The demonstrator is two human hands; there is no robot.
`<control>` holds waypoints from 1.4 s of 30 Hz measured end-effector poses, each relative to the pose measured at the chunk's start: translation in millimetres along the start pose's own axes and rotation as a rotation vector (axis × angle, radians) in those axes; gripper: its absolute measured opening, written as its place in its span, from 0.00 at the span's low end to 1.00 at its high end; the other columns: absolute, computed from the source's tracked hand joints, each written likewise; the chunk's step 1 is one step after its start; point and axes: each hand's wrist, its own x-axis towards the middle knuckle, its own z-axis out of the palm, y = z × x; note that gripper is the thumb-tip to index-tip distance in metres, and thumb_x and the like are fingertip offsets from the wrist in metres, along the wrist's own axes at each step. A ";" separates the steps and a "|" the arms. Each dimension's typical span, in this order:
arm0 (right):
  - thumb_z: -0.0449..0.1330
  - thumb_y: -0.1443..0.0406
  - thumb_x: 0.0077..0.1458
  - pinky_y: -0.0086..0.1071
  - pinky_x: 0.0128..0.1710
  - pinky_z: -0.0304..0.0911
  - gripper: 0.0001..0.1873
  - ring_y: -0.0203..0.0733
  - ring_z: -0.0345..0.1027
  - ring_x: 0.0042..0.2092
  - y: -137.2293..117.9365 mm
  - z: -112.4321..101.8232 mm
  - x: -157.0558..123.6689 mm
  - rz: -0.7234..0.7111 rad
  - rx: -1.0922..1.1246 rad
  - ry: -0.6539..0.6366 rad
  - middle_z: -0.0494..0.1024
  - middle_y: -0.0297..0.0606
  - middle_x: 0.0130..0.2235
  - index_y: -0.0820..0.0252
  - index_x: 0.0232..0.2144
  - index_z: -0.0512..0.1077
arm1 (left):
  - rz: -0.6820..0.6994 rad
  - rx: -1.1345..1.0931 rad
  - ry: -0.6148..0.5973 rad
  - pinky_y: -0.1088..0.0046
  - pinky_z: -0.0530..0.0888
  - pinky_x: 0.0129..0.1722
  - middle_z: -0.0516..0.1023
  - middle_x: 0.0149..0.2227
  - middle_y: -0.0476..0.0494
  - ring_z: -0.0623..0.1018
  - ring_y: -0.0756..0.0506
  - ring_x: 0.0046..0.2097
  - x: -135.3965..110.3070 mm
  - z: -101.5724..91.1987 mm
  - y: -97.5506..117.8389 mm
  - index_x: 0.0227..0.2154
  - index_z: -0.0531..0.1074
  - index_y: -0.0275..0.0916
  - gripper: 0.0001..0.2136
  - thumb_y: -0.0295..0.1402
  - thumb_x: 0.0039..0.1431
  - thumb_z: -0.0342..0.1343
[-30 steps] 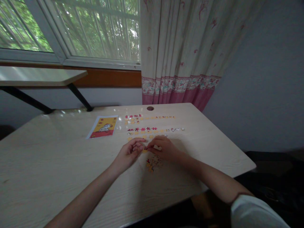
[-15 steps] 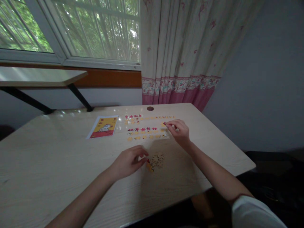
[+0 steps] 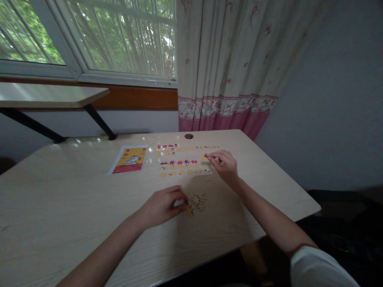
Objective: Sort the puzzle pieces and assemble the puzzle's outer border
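My left hand (image 3: 163, 205) rests on the pale wooden table (image 3: 74, 215), fingers curled and pinched at the left edge of a small heap of puzzle pieces (image 3: 198, 201). My right hand (image 3: 224, 165) reaches further out, pinching a small red puzzle piece (image 3: 206, 156) at the right end of the sorted rows of red, yellow and white pieces (image 3: 182, 161). A reference picture card (image 3: 129, 159), yellow and red with a white cartoon figure, lies left of the rows.
A round cable hole (image 3: 188, 136) sits near the table's far edge. Behind are a window, a pink-bordered curtain (image 3: 227, 63) and a second table (image 3: 44, 95) at the left. The table's right edge drops to a dark floor.
My right hand left the spot beside my left hand and carried a red piece out to the right end of the rows. My left hand slid down to the heap.
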 end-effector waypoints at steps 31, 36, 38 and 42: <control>0.58 0.62 0.52 0.32 0.37 0.61 0.08 0.42 0.70 0.37 23.4 130.3 37.2 0.404 -0.100 -0.632 0.78 0.38 0.35 0.57 0.32 0.76 | -0.055 0.186 0.070 0.71 0.70 0.38 0.73 0.39 0.45 0.73 0.45 0.40 -5.6 -13.1 -14.1 0.40 0.70 0.42 0.14 0.26 0.53 0.45; 0.57 0.62 0.53 0.33 0.39 0.60 0.09 0.43 0.70 0.40 22.0 123.1 39.2 0.362 -0.127 -0.633 0.78 0.39 0.36 0.57 0.33 0.76 | -0.078 0.223 0.022 0.72 0.69 0.35 0.72 0.36 0.47 0.73 0.46 0.36 -5.6 -17.8 -6.5 0.39 0.72 0.43 0.10 0.33 0.54 0.49; 0.56 0.64 0.54 0.33 0.41 0.59 0.09 0.42 0.70 0.40 18.5 113.8 38.9 0.336 -0.128 -0.632 0.78 0.39 0.37 0.57 0.34 0.76 | -0.082 0.238 0.013 0.72 0.68 0.33 0.72 0.35 0.47 0.73 0.46 0.35 -5.5 -17.9 -4.0 0.38 0.72 0.44 0.10 0.36 0.54 0.51; 0.54 0.65 0.54 0.31 0.41 0.58 0.10 0.39 0.69 0.39 6.8 87.3 31.1 0.201 -0.085 -0.659 0.78 0.37 0.36 0.57 0.33 0.75 | -0.082 0.248 0.031 0.71 0.68 0.35 0.72 0.35 0.47 0.73 0.44 0.37 -4.4 -13.3 -5.4 0.38 0.72 0.44 0.10 0.39 0.55 0.53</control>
